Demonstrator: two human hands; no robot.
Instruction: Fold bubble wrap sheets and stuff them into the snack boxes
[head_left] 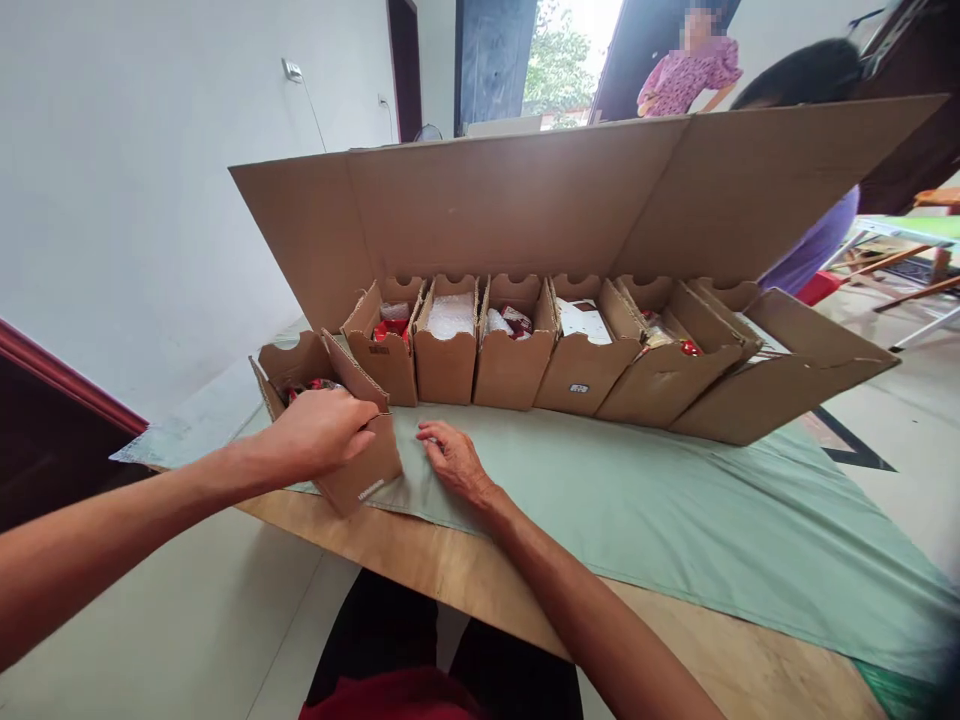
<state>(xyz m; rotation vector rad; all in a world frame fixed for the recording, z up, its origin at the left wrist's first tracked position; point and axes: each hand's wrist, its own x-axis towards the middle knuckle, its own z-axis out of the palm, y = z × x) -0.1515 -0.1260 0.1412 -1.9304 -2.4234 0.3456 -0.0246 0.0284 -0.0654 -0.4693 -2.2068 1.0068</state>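
Observation:
At the left of the table stands an open cardboard box with red packets inside. My left hand is closed over its near upper edge and covers part of the contents. To the right of that box, my right hand holds nothing; its fingers are apart and loosely bent just over the green cloth. Beyond both hands, several more open cardboard boxes stand in a row, among them one with bubble wrap and one with a white carton.
A wide cardboard panel rises behind the row. The table's bare wooden edge runs along my side. Past the panel, a person in a pink top stands near the doorway; another person's dark hair shows at the right.

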